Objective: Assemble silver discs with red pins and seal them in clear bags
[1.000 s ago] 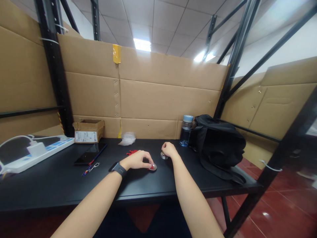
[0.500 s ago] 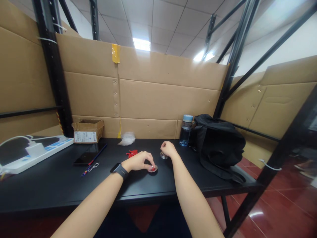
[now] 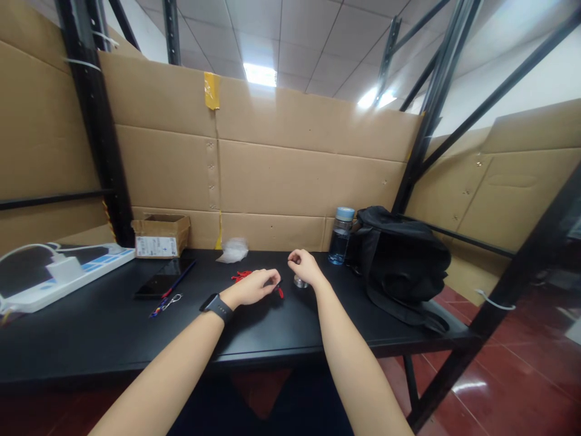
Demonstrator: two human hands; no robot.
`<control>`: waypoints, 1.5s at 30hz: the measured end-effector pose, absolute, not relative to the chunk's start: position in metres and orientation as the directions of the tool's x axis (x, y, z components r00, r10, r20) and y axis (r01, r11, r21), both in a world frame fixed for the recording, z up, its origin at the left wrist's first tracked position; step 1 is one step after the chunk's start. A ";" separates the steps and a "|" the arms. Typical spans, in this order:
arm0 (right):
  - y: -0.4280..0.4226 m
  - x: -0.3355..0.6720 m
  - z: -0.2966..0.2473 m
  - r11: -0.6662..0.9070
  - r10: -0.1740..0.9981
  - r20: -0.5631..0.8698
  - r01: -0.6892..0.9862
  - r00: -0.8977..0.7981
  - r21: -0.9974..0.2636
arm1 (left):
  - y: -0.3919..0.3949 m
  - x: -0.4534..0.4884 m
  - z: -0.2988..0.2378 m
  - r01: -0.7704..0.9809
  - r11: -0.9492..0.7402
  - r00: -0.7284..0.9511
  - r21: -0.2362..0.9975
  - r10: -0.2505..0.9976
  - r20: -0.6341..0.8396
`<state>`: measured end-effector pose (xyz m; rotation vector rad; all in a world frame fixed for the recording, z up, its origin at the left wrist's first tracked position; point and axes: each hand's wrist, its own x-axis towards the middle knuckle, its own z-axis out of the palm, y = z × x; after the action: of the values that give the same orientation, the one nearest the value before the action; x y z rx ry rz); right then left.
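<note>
My left hand, with a dark watch on its wrist, is pinched just above the black tabletop. From its fingertips hangs a small red piece with a dark part at its upper end; its exact kind is too small to make out. My right hand is raised a little above a small round metal tin. Its thumb and fingers are curled together, and whatever they may hold is hidden. Behind my left wrist lies a pile of similar red pieces, partly covered by the hand.
A crumpled clear plastic bag and a small open cardboard box stand at the back. Leftward lie a dark tablet, a beaded cord and a power strip. A water bottle and black backpack are rightward.
My left hand has lifted slightly; the flat round disc that was under its fingers no longer shows on the table. My right hand has moved up and left, off the tin.
</note>
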<state>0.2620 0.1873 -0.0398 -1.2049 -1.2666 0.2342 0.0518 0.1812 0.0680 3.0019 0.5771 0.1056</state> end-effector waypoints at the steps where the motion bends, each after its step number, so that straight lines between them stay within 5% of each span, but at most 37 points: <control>1: 0.186 0.259 -0.037 0.510 0.690 0.642 0.405 0.334 -0.759 | 0.183 0.052 0.069 0.392 -0.915 0.911 0.094 0.401 0.097; 4: 0.180 0.248 -0.030 0.682 0.653 0.726 0.251 0.216 -0.687 | 0.188 0.051 0.072 0.438 -0.884 0.858 0.164 0.466 0.217; 9: 0.166 0.229 -0.018 0.750 0.653 0.757 0.114 0.028 -0.652 | 0.197 0.048 0.074 0.445 -0.853 0.773 0.274 0.520 0.362; 14: 0.159 0.220 -0.010 0.768 0.623 0.777 0.117 0.088 -0.629 | 0.200 0.046 0.074 0.476 -0.835 0.759 0.276 0.548 0.351; 24: 0.162 0.220 -0.010 0.727 0.603 0.779 0.284 0.171 -0.625 | 0.200 0.047 0.078 0.678 -0.734 0.701 -0.037 0.632 0.330; 31: 0.165 0.260 -0.027 0.385 0.768 0.559 0.472 0.314 -0.793 | 0.215 0.020 0.102 0.801 -0.582 0.593 -0.140 0.741 0.314; 39: 0.161 0.289 -0.045 0.112 0.950 0.245 0.520 0.195 -0.847 | 0.218 0.001 0.113 0.848 -0.507 0.527 -0.157 0.837 0.146; 42: 0.162 0.293 -0.047 0.072 0.967 0.180 0.487 0.179 -0.870 | 0.223 0.001 0.111 0.814 -0.572 0.580 -0.106 0.787 0.210; 45: 0.162 0.295 -0.048 0.096 0.970 0.186 0.453 0.157 -0.886 | 0.211 0.018 0.111 0.687 -0.723 0.667 0.072 0.667 0.331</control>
<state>0.2953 0.1623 -0.0484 -1.5031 -1.4401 0.7001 0.0184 0.2108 0.1114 2.9217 1.1884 0.5423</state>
